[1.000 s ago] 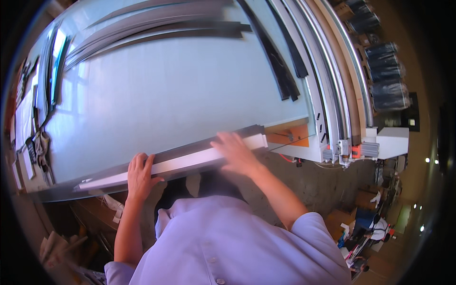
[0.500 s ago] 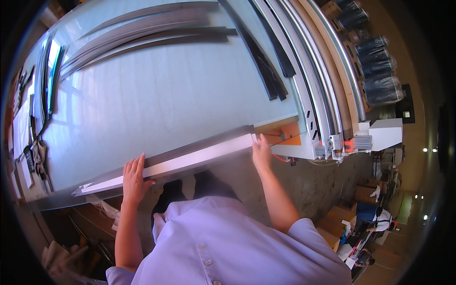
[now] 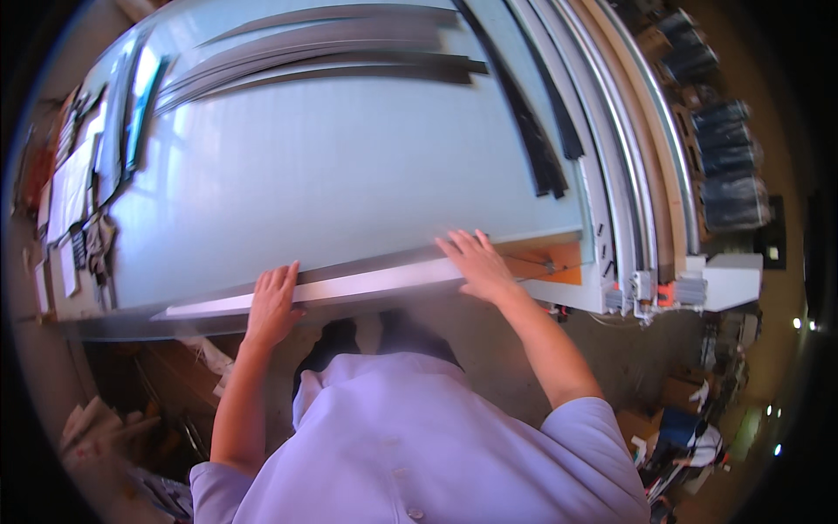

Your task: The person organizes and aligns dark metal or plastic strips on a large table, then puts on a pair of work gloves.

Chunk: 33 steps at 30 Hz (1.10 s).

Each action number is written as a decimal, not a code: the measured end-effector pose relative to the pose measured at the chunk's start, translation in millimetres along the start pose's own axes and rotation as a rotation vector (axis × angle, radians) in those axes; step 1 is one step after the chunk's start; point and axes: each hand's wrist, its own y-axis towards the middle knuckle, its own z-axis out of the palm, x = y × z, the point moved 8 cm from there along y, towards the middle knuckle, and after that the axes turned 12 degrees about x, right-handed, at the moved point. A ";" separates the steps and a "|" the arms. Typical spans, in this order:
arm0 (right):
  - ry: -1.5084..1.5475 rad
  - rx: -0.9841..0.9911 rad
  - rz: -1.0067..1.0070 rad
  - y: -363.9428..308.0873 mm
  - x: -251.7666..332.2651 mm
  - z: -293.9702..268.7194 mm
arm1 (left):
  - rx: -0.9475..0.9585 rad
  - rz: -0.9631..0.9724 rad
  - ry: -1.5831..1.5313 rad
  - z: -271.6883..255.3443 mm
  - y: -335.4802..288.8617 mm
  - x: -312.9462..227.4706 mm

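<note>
A long white strip (image 3: pixel 375 280) lies along the near edge of the pale glass-like tabletop (image 3: pixel 332 175), with a dark strip (image 3: pixel 362 261) along its far side. My left hand (image 3: pixel 274 304) rests across the white strip left of the middle, fingers stretched out and thumb apart on the near side. Over the strip's right end lies my right hand (image 3: pixel 480 267), its fingers spread and slightly blurred. It covers that end, so I cannot see how the strip stops there. Neither hand is closed around anything.
Several long dark strips (image 3: pixel 340 39) lie at the table's far side, and more dark strips (image 3: pixel 515 105) at the right. Metal rollers (image 3: pixel 642 148) run along the right edge. Papers and tools (image 3: pixel 78 201) lie at the far left. An orange-brown panel (image 3: pixel 559 260) sits near the right corner.
My right hand has gone from pinching the strip's right end to lying spread over it. My left hand stays on the strip. The whole view has shifted and turned slightly.
</note>
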 end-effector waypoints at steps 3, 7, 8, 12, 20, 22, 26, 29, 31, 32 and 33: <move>0.011 0.007 -0.047 8.1 -0.1 1.1 | -0.007 0.013 0.029 9.4 1.7 9.6; -0.021 -0.005 -0.046 6.8 4.6 -1.5 | -0.031 0.046 -0.003 11.7 -5.4 9.6; -0.030 -0.007 -0.042 6.2 4.6 0.3 | 0.009 0.060 0.010 24.0 -2.1 15.7; 0.028 -0.001 -0.031 16.4 30.1 0.4 | -0.154 0.061 0.068 3.7 -10.3 12.7; -0.025 -0.017 -0.052 16.0 35.2 -0.5 | -0.190 0.153 -0.047 5.2 -5.5 13.3; -0.002 -0.020 -0.031 19.1 37.8 -1.7 | -0.088 0.187 -0.155 -20.0 -20.6 18.4; 0.233 -0.156 0.095 23.3 51.2 -12.7 | -0.449 -0.076 -0.295 -29.3 -36.8 139.3; 0.334 -0.248 0.134 36.2 62.6 -6.7 | -0.786 -0.435 -0.265 -66.7 -72.1 287.2; 0.351 -0.366 0.119 37.7 85.6 -13.7 | -0.955 -0.645 -0.180 -111.7 -93.8 370.0; 0.345 -0.335 0.104 42.1 86.6 -3.7 | -0.965 -0.750 -0.125 -126.7 -104.4 408.2; 0.340 -0.308 0.088 50.0 89.1 2.8 | -0.977 -0.853 -0.068 -139.7 -112.3 446.2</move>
